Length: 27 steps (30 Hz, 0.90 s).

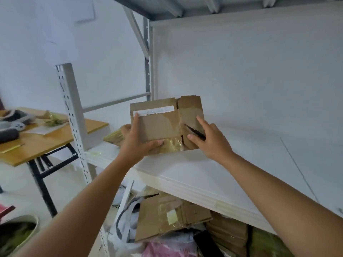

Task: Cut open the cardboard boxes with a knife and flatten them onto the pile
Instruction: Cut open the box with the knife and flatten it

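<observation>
The white shelf board (213, 169) is the thing to steer by: the cardboard box (163, 125) stands on edge upon it, toward its left end, already cut open and pressed nearly flat, its long axis running left to right along the board and its broad face turned toward the person. Under the board, low and a little right of the box, lies the pile (172, 217) of flattened cardboard, so I judge the coming move is a drop down and past the board's front edge. The left hand (137, 140) grips the box's left end, thumb across the lower face and forefinger up the face to a white label strip (154, 110). The right hand (209, 138) lies with fingers straight against the right-hand flap, pinning a dark knife (194, 132) to it under the palm; it sits a little nearer the pile. The card is brown, creased, with glossy yellowish tape (171, 145) wrinkled along its lower edge.
</observation>
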{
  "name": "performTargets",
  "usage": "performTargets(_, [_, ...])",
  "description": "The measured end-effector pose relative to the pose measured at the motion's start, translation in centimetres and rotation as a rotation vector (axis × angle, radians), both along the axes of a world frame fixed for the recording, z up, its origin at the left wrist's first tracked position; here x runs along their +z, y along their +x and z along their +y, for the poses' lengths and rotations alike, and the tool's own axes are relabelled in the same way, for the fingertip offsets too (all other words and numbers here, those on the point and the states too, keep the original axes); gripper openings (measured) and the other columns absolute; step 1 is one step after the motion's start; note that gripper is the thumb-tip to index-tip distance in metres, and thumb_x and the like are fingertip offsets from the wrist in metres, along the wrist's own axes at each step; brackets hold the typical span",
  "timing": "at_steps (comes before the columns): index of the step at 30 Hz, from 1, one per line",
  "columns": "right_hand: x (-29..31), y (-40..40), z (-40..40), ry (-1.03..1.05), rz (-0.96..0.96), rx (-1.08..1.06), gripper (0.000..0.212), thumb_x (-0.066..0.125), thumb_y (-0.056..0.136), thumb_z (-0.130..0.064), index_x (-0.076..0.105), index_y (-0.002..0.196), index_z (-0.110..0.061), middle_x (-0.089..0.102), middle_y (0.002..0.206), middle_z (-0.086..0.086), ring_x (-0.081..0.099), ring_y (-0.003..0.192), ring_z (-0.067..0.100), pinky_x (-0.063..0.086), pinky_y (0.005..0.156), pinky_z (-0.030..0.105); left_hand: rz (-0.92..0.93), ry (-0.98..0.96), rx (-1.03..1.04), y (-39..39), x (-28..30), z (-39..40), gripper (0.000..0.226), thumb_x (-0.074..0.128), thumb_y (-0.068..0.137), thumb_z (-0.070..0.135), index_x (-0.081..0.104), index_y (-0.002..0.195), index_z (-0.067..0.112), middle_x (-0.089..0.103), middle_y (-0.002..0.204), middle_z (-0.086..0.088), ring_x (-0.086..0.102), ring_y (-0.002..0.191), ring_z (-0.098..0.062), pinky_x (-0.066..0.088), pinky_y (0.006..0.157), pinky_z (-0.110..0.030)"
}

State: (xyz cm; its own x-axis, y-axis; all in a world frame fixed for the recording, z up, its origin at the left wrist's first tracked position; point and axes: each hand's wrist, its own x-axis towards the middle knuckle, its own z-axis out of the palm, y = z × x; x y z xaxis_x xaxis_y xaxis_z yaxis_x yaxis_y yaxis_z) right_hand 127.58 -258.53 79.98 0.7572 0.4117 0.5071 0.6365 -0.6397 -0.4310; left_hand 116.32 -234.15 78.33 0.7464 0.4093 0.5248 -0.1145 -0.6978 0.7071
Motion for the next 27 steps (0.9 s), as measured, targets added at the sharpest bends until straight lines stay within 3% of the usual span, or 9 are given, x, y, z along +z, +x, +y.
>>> performTargets(6, [0.1, -1.0, 5.8, -0.047, 0.099, 0.056, 0.088, 0.042, 0.084, -0.078, 0.023, 0.154, -0.029, 0.046, 0.139, 0.007, 0.047, 0.126, 0.027, 0.041, 0.089, 0.036, 0.043, -0.065, 0.175, -1.7, 1.5, 5.8, 0.101, 0.082, 0.071, 0.055, 0.030, 0.153, 0.026, 0.022, 0.149, -0.004, 0.038, 0.117, -0.014, 0.034, 0.099, -0.029])
performTargets(9, [-0.3, -1.9, 7.6, -0.076, 0.126, 0.082, 0.090, 0.043, 0.083, -0.079, 0.021, 0.154, -0.028, 0.043, 0.144, 0.007, 0.045, 0.130, 0.028, 0.042, 0.093, 0.038, 0.092, -0.033, 0.221, -2.1, 1.9, 7.7, 0.087, 0.080, 0.075, 0.053, 0.040, 0.147, 0.024, 0.027, 0.149, -0.007, 0.041, 0.131, -0.026, 0.037, 0.106, -0.037])
performTargets(12, [-0.4, -2.5, 9.0, -0.107, 0.132, 0.113, 0.083, 0.043, 0.086, -0.075, 0.024, 0.152, -0.031, 0.042, 0.146, 0.005, 0.045, 0.130, 0.026, 0.044, 0.099, 0.043, 0.132, 0.011, 0.231, -2.6, 1.5, 9.2, 0.071, 0.075, 0.081, 0.053, 0.049, 0.141, 0.026, 0.031, 0.146, -0.006, 0.044, 0.129, -0.028, 0.039, 0.108, -0.041])
performTargets(15, [-0.1, -2.9, 10.3, -0.162, 0.201, 0.183, 0.092, 0.045, 0.078, -0.083, 0.021, 0.153, -0.034, 0.038, 0.149, 0.006, 0.043, 0.132, 0.026, 0.043, 0.101, 0.042, 0.200, 0.047, 0.262, -3.1, 0.7, 10.0, 0.057, 0.063, 0.087, 0.059, 0.055, 0.135, 0.028, 0.033, 0.145, -0.007, 0.052, 0.119, -0.029, 0.047, 0.101, -0.043])
performTargets(18, [-0.2, -2.8, 11.3, -0.273, 0.272, 0.200, 0.108, 0.046, 0.066, -0.091, 0.014, 0.154, -0.036, 0.030, 0.155, 0.004, 0.038, 0.137, 0.026, 0.040, 0.105, 0.042, 0.306, 0.130, 0.298, -3.9, -0.1, 10.4, 0.060, 0.054, 0.088, 0.067, 0.054, 0.136, 0.031, 0.035, 0.143, -0.005, 0.053, 0.102, -0.020, 0.050, 0.087, -0.037])
performTargets(21, [-0.8, -2.0, 12.0, -0.295, 0.229, 0.159, 0.086, 0.048, 0.080, -0.080, 0.025, 0.152, -0.038, 0.035, 0.153, 0.006, 0.040, 0.136, 0.027, 0.042, 0.103, 0.043, 0.377, 0.203, 0.315, -4.9, -0.4, 10.6, 0.065, 0.053, 0.085, 0.072, 0.058, 0.133, 0.028, 0.040, 0.140, -0.005, 0.051, 0.095, -0.017, 0.047, 0.084, -0.034])
performTargets(23, [-1.2, -1.6, 12.2, -0.283, 0.147, 0.118, 0.068, 0.046, 0.088, -0.071, 0.039, 0.145, -0.036, 0.048, 0.142, 0.006, 0.050, 0.124, 0.026, 0.047, 0.094, 0.042, 0.386, 0.241, 0.312, -5.5, -0.5, 10.7, 0.063, 0.054, 0.086, 0.069, 0.065, 0.125, 0.021, 0.051, 0.132, -0.007, 0.056, 0.102, -0.020, 0.045, 0.086, -0.033])
performTargets(25, [-1.5, -1.4, 12.4, -0.278, 0.085, 0.055, 0.057, 0.044, 0.093, -0.065, 0.047, 0.140, -0.033, 0.053, 0.130, 0.003, 0.056, 0.111, 0.026, 0.050, 0.085, 0.040, 0.373, 0.260, 0.273, -5.8, -0.3, 10.5, 0.058, 0.055, 0.087, 0.067, 0.074, 0.104, 0.015, 0.068, 0.108, -0.006, 0.062, 0.100, -0.022, 0.049, 0.083, -0.032])
performTargets(27, [-1.8, -1.2, 12.6, -0.263, 0.059, -0.006, 0.053, 0.042, 0.095, -0.062, 0.051, 0.136, -0.028, 0.052, 0.126, 0.004, 0.058, 0.105, 0.028, 0.049, 0.080, 0.038, 0.361, 0.273, 0.229, -6.0, -0.1, 10.0, 0.061, 0.056, 0.087, 0.066, 0.075, 0.090, 0.008, 0.072, 0.086, -0.008, 0.065, 0.082, -0.021, 0.047, 0.065, -0.025])
